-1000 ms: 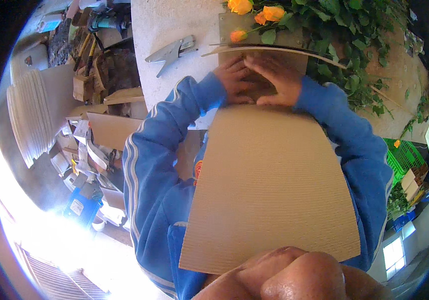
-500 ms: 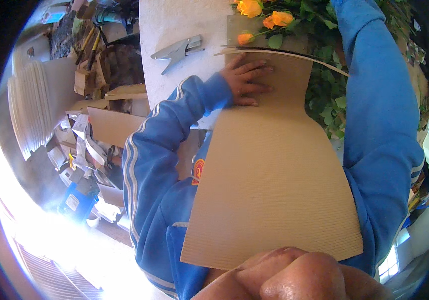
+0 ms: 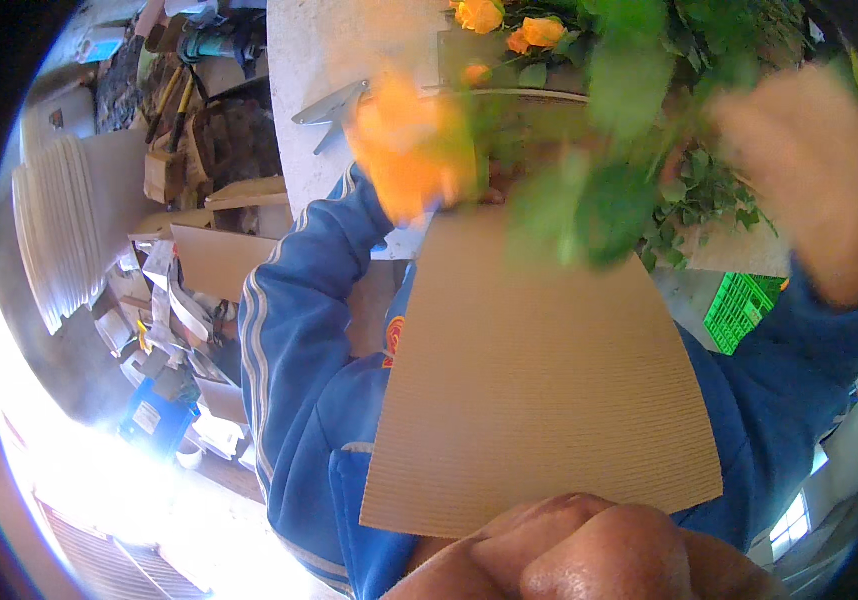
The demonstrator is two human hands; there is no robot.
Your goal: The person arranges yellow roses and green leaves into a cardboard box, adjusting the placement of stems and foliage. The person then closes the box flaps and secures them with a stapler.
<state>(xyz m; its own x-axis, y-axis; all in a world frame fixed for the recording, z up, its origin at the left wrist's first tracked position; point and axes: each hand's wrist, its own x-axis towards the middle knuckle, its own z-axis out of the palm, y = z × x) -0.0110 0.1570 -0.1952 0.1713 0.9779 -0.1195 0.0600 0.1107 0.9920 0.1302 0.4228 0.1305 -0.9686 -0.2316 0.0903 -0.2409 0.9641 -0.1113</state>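
Observation:
My right hand (image 3: 809, 170), smeared by motion, is closed on a rose (image 3: 409, 150) with a yellow-orange bloom and blurred green leaves. Its bloom points left, crossing in front of my left hand (image 3: 495, 193). Only a few fingertips of that hand show, resting on a corrugated cardboard sheet (image 3: 539, 400); the rose hides the others. This tan sheet flares toward me and narrows at its far part. Behind it lie more orange roses (image 3: 541, 33) with leafy stems. A grey metal plier stapler (image 3: 329, 106) is partly covered by the bloom.
A white tabletop (image 3: 299, 50) lies under the stapler. Stacked white sheets (image 3: 54, 225), loose cardboard (image 3: 219, 258) and a blue container (image 3: 157, 410) are on the left. A bright green crate (image 3: 742, 310) shows below my right forearm.
My right hand has come back from the far flowers toward me and brought a rose over the cardboard. The left arm and the cardboard have hardly moved. The green crate has come into view.

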